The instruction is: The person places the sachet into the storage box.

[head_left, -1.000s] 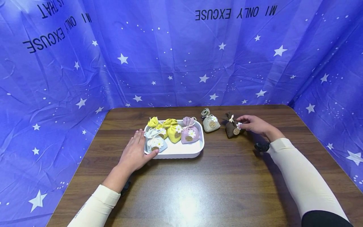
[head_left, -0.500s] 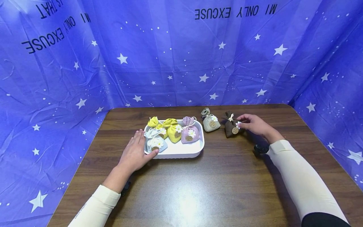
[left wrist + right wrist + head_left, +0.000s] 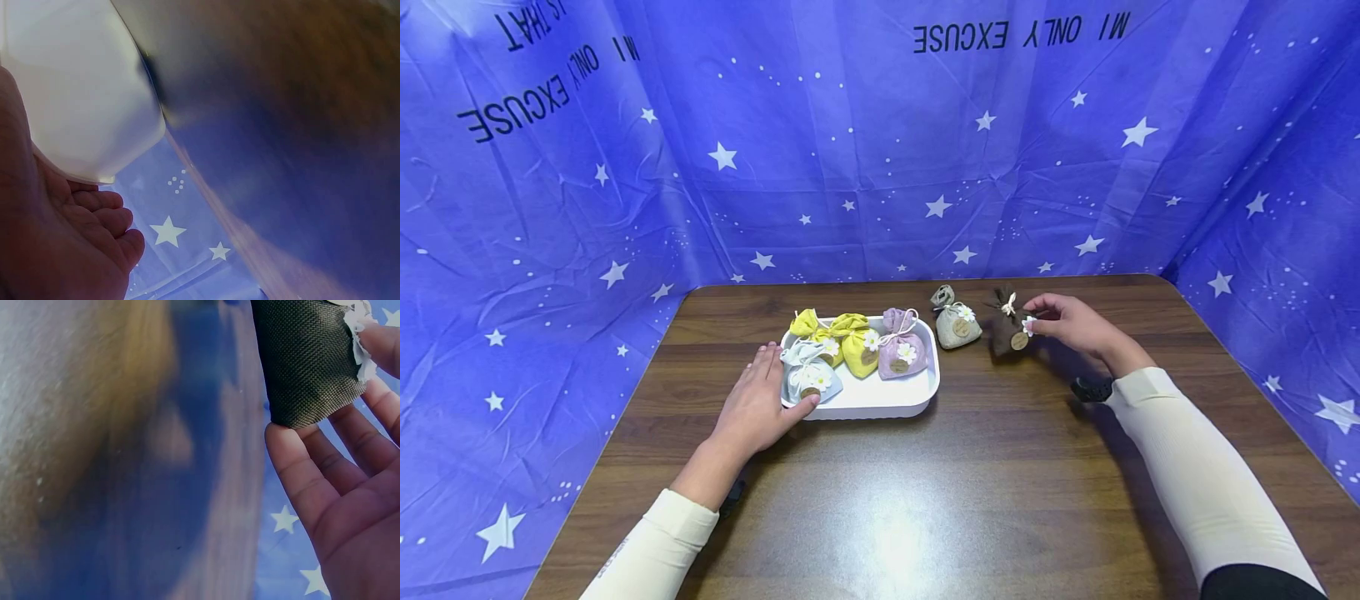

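My left hand (image 3: 762,398) lies along the left end of a white tray (image 3: 872,410), fingers extended and thumb at its front rim. In the left wrist view, the tray's outer wall (image 3: 94,81) meets that hand. Inside the tray are a pale blue drawstring pouch (image 3: 811,372), two yellow pouches (image 3: 859,350) and a lilac pouch (image 3: 901,354). With thumb and fingers, my right hand (image 3: 1071,327) pinches the right side of a dark brown pouch (image 3: 1009,332), which looks slightly raised. The right wrist view shows its woven cloth (image 3: 306,369) against the fingers.
A grey-beige pouch (image 3: 958,326) stands on the wooden table (image 3: 985,483) between the tray and the brown pouch. Blue star-printed cloth (image 3: 880,167) hangs behind the table and at both sides.
The brown pouch has shifted slightly left and up in the right hand's pinch. My left hand and the tray have stayed put.
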Action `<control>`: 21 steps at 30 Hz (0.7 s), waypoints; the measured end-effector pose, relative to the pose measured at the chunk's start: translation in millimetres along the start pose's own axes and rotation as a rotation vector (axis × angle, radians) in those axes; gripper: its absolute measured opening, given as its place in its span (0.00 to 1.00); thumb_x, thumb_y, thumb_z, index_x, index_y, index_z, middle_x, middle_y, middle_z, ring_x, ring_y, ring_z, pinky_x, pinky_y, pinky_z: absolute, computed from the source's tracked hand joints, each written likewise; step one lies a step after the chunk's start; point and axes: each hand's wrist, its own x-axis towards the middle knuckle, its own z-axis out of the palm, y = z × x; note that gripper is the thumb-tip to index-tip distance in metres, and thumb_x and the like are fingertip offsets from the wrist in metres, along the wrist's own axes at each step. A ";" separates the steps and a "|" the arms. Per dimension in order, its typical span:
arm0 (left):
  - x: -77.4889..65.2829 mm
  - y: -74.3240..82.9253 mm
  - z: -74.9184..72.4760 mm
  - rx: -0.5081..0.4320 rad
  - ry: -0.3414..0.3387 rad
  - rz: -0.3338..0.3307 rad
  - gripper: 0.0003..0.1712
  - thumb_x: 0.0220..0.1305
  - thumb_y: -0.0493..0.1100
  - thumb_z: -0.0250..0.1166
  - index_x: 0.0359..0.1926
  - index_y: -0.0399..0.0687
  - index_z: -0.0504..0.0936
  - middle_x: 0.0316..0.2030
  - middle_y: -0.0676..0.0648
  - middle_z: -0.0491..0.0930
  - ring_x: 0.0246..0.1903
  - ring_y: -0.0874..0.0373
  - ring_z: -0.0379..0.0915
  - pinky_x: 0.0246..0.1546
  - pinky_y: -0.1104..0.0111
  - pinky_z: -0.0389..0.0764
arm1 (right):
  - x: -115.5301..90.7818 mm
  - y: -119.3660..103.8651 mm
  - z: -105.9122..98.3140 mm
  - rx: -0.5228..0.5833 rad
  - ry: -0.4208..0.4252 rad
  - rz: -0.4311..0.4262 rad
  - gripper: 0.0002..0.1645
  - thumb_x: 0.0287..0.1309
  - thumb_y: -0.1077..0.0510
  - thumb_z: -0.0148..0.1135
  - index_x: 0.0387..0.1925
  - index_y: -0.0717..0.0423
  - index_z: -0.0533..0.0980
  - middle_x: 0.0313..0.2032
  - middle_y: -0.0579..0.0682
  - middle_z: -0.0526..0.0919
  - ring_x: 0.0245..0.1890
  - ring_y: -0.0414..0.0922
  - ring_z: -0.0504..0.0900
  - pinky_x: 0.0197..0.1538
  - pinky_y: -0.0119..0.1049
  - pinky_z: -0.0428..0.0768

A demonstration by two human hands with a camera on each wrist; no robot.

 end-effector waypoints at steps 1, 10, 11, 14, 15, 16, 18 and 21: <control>-0.1 0.0 0.1 -0.001 0.001 0.000 0.59 0.64 0.73 0.55 0.70 0.21 0.57 0.72 0.26 0.54 0.73 0.35 0.46 0.71 0.47 0.55 | 0.6 -1.3 0.0 0.010 -0.002 -0.005 0.19 0.64 0.64 0.64 0.53 0.70 0.74 0.45 0.60 0.82 0.43 0.38 0.80 0.45 0.26 0.78; -0.1 0.0 -0.8 -0.004 0.008 0.003 0.59 0.64 0.72 0.55 0.70 0.21 0.58 0.71 0.26 0.54 0.73 0.35 0.47 0.71 0.46 0.55 | 5.5 -22.9 -0.3 -0.009 -0.014 -0.065 0.18 0.62 0.66 0.64 0.52 0.71 0.74 0.41 0.60 0.82 0.38 0.36 0.80 0.41 0.27 0.79; 0.0 -0.1 -0.9 -0.004 0.011 0.004 0.59 0.64 0.72 0.55 0.70 0.21 0.58 0.71 0.26 0.54 0.73 0.35 0.47 0.71 0.47 0.55 | 5.9 -24.9 0.3 -0.007 -0.016 -0.068 0.19 0.62 0.67 0.64 0.52 0.71 0.74 0.41 0.60 0.82 0.39 0.37 0.80 0.41 0.27 0.79; 0.0 -0.2 -0.8 0.000 0.014 0.008 0.59 0.64 0.73 0.55 0.70 0.21 0.57 0.71 0.26 0.54 0.73 0.35 0.47 0.71 0.47 0.55 | 6.9 -30.6 2.7 -0.012 -0.028 -0.070 0.19 0.63 0.66 0.64 0.53 0.70 0.73 0.42 0.61 0.82 0.40 0.38 0.80 0.42 0.27 0.79; 0.0 -0.3 -0.8 0.003 0.015 0.009 0.59 0.64 0.73 0.55 0.70 0.21 0.57 0.71 0.26 0.54 0.73 0.35 0.47 0.71 0.47 0.55 | 7.1 -32.5 3.9 -0.013 -0.029 -0.072 0.19 0.63 0.66 0.64 0.53 0.70 0.73 0.42 0.61 0.82 0.40 0.39 0.80 0.43 0.27 0.79; 0.0 -0.1 -0.9 0.004 0.013 0.008 0.59 0.64 0.73 0.55 0.70 0.21 0.57 0.71 0.26 0.54 0.73 0.35 0.47 0.71 0.47 0.55 | 9.0 -29.8 5.0 -0.005 -0.030 -0.079 0.19 0.63 0.65 0.64 0.53 0.69 0.74 0.43 0.60 0.82 0.41 0.39 0.80 0.44 0.27 0.79; -0.1 0.0 -1.0 0.005 0.006 0.007 0.59 0.64 0.73 0.55 0.70 0.21 0.57 0.72 0.26 0.53 0.73 0.35 0.46 0.71 0.47 0.55 | 10.2 -32.9 6.8 -0.004 -0.035 -0.090 0.19 0.63 0.64 0.65 0.53 0.68 0.74 0.43 0.60 0.82 0.42 0.41 0.80 0.44 0.27 0.79; -0.5 0.5 -1.5 0.004 -0.004 0.004 0.59 0.64 0.73 0.55 0.70 0.21 0.56 0.72 0.26 0.53 0.73 0.35 0.45 0.71 0.47 0.54 | 12.3 -38.9 9.3 -0.016 -0.040 -0.112 0.18 0.62 0.64 0.65 0.52 0.67 0.75 0.44 0.59 0.82 0.43 0.44 0.81 0.45 0.27 0.79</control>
